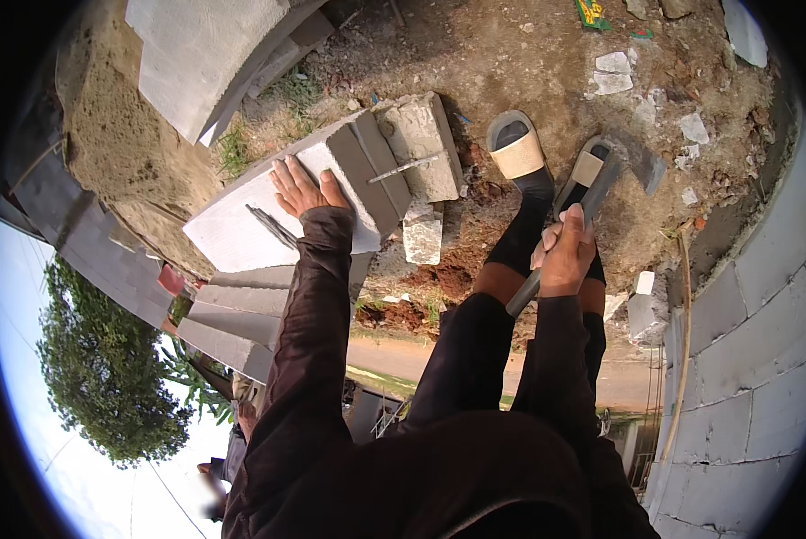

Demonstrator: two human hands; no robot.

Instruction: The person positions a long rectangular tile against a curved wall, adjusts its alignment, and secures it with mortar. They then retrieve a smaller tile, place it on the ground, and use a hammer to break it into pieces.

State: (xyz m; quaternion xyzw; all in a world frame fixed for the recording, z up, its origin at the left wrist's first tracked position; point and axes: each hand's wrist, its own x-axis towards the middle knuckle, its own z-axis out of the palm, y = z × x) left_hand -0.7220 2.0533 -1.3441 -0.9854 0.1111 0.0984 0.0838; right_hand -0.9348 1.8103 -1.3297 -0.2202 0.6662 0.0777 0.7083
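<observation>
My left hand (306, 187) lies flat, fingers spread, on the pale face of a large light-grey block (232, 235). Dark scrape marks (273, 225) run across that face just below the hand. In my right hand (565, 250), the fingers wrap round the long grey handle of a hatchet (644, 167), whose flared metal head is up beyond my foot. A shorter, rough block (421, 135) sits against the far end of the large one, with a thin rod (407, 168) across the side. A small broken piece of block (423, 235) rests below them.
My sandalled feet (517, 154) stand on uneven dirt strewn with white fragments (612, 74). More blocks lie at the upper left (192, 63) and in a stack (232, 314) at the left. A grey block wall (735, 314) rises on the right. Another person (228, 463) is at the lower left.
</observation>
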